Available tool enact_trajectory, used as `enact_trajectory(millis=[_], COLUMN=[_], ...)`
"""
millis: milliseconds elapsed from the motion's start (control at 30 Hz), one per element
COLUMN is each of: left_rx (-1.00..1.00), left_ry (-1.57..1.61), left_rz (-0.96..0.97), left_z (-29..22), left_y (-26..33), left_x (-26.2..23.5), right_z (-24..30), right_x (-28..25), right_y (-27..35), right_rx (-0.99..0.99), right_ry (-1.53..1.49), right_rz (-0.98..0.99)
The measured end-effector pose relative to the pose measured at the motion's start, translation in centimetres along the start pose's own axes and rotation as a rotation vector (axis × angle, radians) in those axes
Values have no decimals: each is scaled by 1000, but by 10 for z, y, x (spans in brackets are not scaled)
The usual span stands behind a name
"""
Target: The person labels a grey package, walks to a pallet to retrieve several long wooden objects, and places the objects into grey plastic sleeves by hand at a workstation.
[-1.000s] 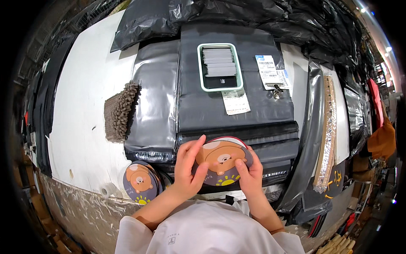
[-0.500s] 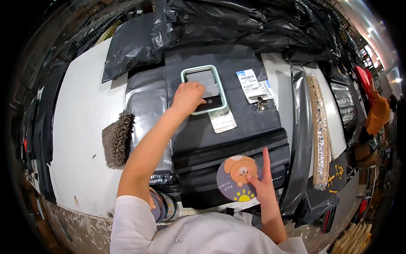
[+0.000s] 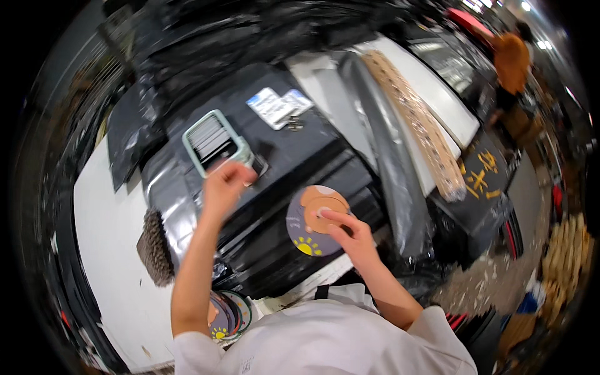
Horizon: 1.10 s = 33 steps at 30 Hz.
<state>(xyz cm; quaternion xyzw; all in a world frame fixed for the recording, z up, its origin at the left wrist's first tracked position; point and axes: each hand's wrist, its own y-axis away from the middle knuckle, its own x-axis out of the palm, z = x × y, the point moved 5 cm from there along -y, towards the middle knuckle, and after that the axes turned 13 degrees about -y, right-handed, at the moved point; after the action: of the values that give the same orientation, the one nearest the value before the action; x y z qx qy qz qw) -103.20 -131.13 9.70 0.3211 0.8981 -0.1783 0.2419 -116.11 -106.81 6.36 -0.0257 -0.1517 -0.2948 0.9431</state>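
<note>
My left hand [image 3: 225,184], smeared by motion, is closed at the near corner of a mint-rimmed box [image 3: 188,142]. A blurred dark, card-like piece [image 3: 265,152] shows just past its fingers. Inside the box stand rows of thin grey and black cards [image 3: 209,136]. My right hand [image 3: 353,236] grips a round grey disc [image 3: 295,215] printed with a brown bear and a yellow sun, thumb and forefinger over its face. The disc is above dark plastic-wrapped packages [image 3: 262,262]. More round printed discs [image 3: 232,312] lie stacked at the lower left, partly behind my left arm.
White labels [image 3: 270,107] with a metal clip [image 3: 295,123] lie beyond the box. A shaggy brown cloth [image 3: 155,250] rests on the white board [image 3: 106,250] at left. Long wrapped strips [image 3: 415,119] run along the right. A person in orange [image 3: 511,59] stands at the far right.
My view has turned, so the scene sits tilted. My left hand has come off the cards to the box's near corner. My right forefinger, pointing up before, now lies on the disc.
</note>
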Motion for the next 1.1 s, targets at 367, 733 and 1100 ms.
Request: enact_trajectory(millis=[367, 733, 1100], left_rx=[781, 305, 745], left_ry=[-216, -9, -448], left_rz=[362, 300, 20], left_z=[-181, -175, -200], left_y=[139, 126, 145], left_x=[255, 315, 308], right_z=[86, -31, -40], right_x=[-202, -222, -244], right_y=[115, 135, 114], right_rx=[-366, 373, -55], right_ry=[-55, -835, -980], right_rz=[-751, -240, -666])
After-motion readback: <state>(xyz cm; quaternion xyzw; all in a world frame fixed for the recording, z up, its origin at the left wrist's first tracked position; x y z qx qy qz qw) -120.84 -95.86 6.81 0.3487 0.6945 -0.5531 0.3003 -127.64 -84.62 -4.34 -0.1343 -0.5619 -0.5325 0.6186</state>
